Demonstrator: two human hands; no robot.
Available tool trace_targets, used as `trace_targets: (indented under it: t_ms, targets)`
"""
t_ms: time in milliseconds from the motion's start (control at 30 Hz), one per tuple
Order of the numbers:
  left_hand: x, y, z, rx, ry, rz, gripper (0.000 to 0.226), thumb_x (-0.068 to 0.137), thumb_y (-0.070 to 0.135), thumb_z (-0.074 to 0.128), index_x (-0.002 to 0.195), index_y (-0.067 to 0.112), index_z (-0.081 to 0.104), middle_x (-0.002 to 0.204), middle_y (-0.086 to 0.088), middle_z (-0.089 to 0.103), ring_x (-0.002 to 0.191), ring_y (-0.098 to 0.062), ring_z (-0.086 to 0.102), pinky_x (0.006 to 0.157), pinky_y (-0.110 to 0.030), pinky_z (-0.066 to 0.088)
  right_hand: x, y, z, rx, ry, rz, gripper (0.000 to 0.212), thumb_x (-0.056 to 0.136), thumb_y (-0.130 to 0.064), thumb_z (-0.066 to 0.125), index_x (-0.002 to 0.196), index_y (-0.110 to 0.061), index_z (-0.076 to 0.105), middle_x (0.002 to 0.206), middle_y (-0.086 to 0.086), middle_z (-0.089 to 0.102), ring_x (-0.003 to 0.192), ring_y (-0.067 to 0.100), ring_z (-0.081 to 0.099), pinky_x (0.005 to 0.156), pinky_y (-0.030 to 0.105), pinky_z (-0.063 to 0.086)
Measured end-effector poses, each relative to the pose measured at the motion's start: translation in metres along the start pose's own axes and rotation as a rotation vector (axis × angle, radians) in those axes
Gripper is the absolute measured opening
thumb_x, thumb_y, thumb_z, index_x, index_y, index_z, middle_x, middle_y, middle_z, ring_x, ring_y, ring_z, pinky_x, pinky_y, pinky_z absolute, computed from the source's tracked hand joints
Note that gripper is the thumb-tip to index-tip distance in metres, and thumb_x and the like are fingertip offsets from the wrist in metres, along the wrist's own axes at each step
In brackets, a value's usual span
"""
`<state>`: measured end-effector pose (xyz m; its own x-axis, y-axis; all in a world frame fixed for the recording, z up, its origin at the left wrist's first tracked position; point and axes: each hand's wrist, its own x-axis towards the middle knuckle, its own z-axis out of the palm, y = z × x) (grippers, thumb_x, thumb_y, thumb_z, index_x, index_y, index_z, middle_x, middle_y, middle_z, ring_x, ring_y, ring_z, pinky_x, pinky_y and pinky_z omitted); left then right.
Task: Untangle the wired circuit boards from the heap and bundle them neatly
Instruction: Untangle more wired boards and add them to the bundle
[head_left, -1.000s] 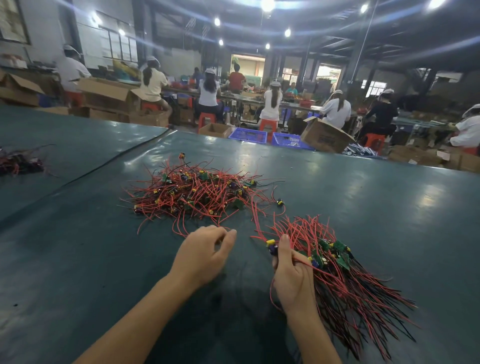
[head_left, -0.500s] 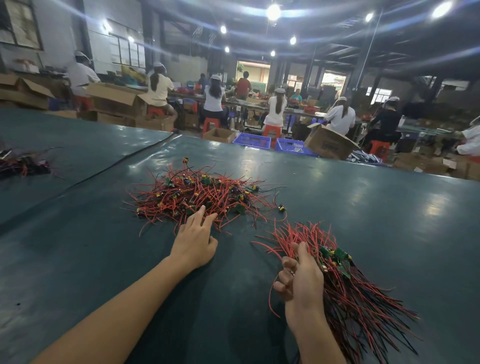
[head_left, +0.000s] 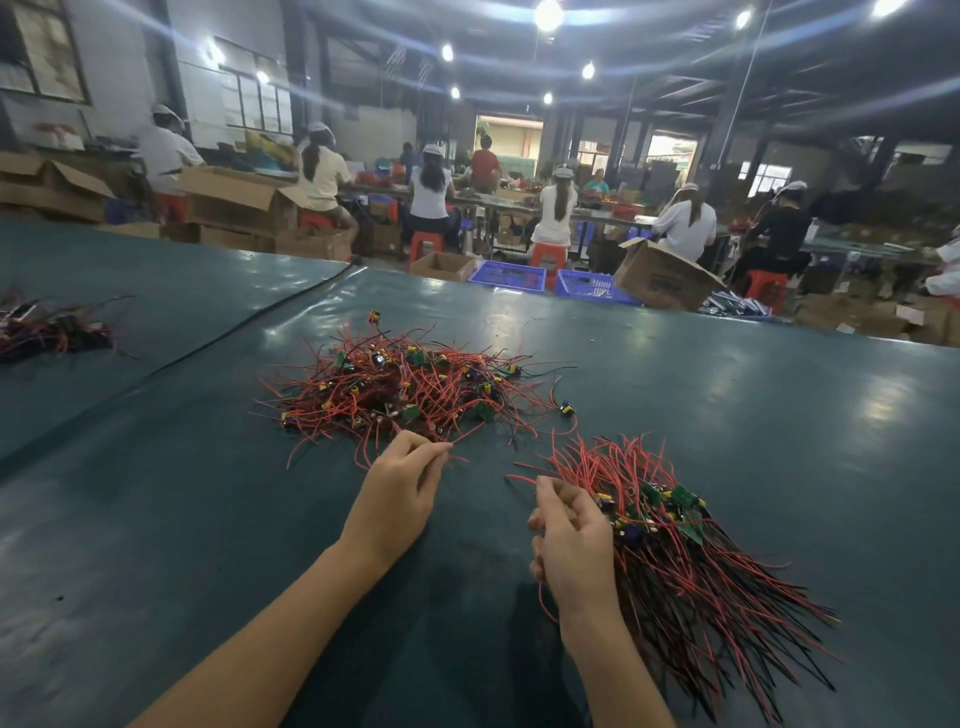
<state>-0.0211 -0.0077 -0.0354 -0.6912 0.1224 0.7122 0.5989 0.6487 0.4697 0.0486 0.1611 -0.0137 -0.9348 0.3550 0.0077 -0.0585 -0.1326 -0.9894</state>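
The heap lay mid-worktop, with bare surface out to the far edge. The bundle lay toward the near right. The left hand pinched a red wire at the heap's near edge. The right hand was curled beside the bundle, its hold unclear. The print on the box was unreadable.

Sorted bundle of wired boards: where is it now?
Head view, lower right: the sorted bundle lies on the table beside the right hand, nearer and right of the tangled heap.
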Motion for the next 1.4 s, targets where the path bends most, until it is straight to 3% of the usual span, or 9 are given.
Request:
trace_targets:
  t_ms: [300, 400, 500, 600, 767, 900, 1133, 1267, 1400]
  targets:
    - [-0.024, 0.061, 0.003, -0.339, -0.080, 0.137, 0.015, 0.090, 0.021, 0.057, 0.092, 0.009, 0.067, 0.080, 0.005, 0.067, 0.071, -0.009, 0.064, 0.066, -0.028, 0.053, -0.003, 0.010, 0.004, -0.199, -0.221, -0.024, 0.035, 0.103, -0.035, 0.043, 0.095, -0.017, 0.072, 0.080, -0.003, 0.074, 0.079, 0.010, 0.069, 0.079, 0.030, 0.056]
    - [-0.024, 0.062, 0.006, -0.568, -0.072, -0.066, 0.011, 0.089, 0.025, 0.057, 0.092, 0.014, 0.057, 0.073, 0.001, 0.063, 0.062, -0.015, 0.064, 0.060, -0.033, 0.055, -0.005, 0.010, 0.004, -0.213, -0.305, -0.020, 0.050, 0.103, -0.043, 0.037, 0.087, -0.022, 0.078, 0.085, -0.001, 0.076, 0.085, 0.014, 0.072, 0.081, 0.032, 0.058]
    - [-0.016, 0.051, 0.004, -0.659, 0.010, -0.337, 0.020, 0.090, 0.028, 0.055, 0.081, 0.011, 0.052, 0.066, -0.004, 0.058, 0.054, -0.021, 0.059, 0.055, -0.041, 0.052, -0.007, 0.012, 0.007, -0.229, -0.229, -0.129, 0.048, 0.097, -0.045, 0.048, 0.078, -0.012, 0.076, 0.077, 0.022, 0.069, 0.070, 0.033, 0.066, 0.069, 0.043, 0.054]
    - [-0.010, 0.035, 0.001, -0.509, -0.178, -0.531, 0.049, 0.099, 0.038, 0.047, 0.065, 0.008, 0.063, 0.058, -0.006, 0.066, 0.052, -0.025, 0.064, 0.053, -0.033, 0.051, -0.008, 0.015, 0.010, -0.250, -0.184, -0.251, 0.037, 0.095, -0.037, 0.056, 0.075, -0.013, 0.075, 0.065, 0.016, 0.066, 0.057, 0.019, 0.054, 0.056, 0.034, 0.043]
    - [0.001, 0.036, 0.004, -0.918, -0.357, -1.066, 0.053, 0.101, 0.042, 0.040, 0.098, -0.003, 0.068, 0.077, -0.012, 0.073, 0.064, -0.022, 0.070, 0.051, -0.028, 0.055, -0.014, 0.011, 0.016, -0.111, -0.290, -0.290, 0.032, 0.095, -0.027, 0.059, 0.073, -0.015, 0.078, 0.064, 0.007, 0.071, 0.056, 0.024, 0.063, 0.056, 0.036, 0.050]
    - [0.002, 0.039, 0.006, -1.207, -0.317, -1.247, 0.051, 0.100, 0.041, 0.042, 0.107, -0.003, 0.066, 0.099, -0.018, 0.074, 0.074, -0.020, 0.074, 0.055, -0.024, 0.058, -0.018, 0.010, 0.019, -0.095, -0.265, -0.317, 0.042, 0.086, -0.037, 0.060, 0.064, -0.003, 0.072, 0.045, 0.003, 0.054, 0.044, 0.014, 0.043, 0.045, 0.041, 0.033]
    - [0.002, 0.039, 0.000, -1.083, -0.505, -1.188, 0.043, 0.097, 0.040, 0.049, 0.086, 0.003, 0.067, 0.060, -0.006, 0.064, 0.051, -0.016, 0.063, 0.050, -0.026, 0.053, -0.019, 0.006, 0.015, 0.079, -0.291, -0.354, 0.038, 0.089, -0.032, 0.061, 0.058, -0.013, 0.073, 0.050, 0.005, 0.061, 0.045, 0.009, 0.055, 0.047, 0.020, 0.042]
    - [0.002, 0.040, -0.001, -1.263, -0.294, -1.171, 0.029, 0.093, 0.029, 0.056, 0.113, 0.007, 0.060, 0.095, -0.018, 0.073, 0.062, -0.020, 0.069, 0.050, -0.028, 0.056, -0.020, 0.005, 0.013, 0.064, -0.265, -0.366, 0.044, 0.085, -0.043, 0.063, 0.061, -0.007, 0.071, 0.052, 0.015, 0.060, 0.043, 0.011, 0.044, 0.045, 0.023, 0.033]
    - [0.004, 0.035, -0.001, -1.257, -0.066, -1.092, 0.032, 0.073, 0.029, 0.068, 0.092, 0.004, 0.064, 0.077, -0.015, 0.071, 0.055, -0.017, 0.066, 0.050, -0.024, 0.056, -0.012, 0.002, 0.011, 0.226, -0.217, -0.227, 0.016, 0.079, -0.028, 0.078, 0.075, -0.013, 0.076, 0.065, 0.013, 0.068, 0.041, 0.010, 0.045, 0.041, 0.019, 0.036]
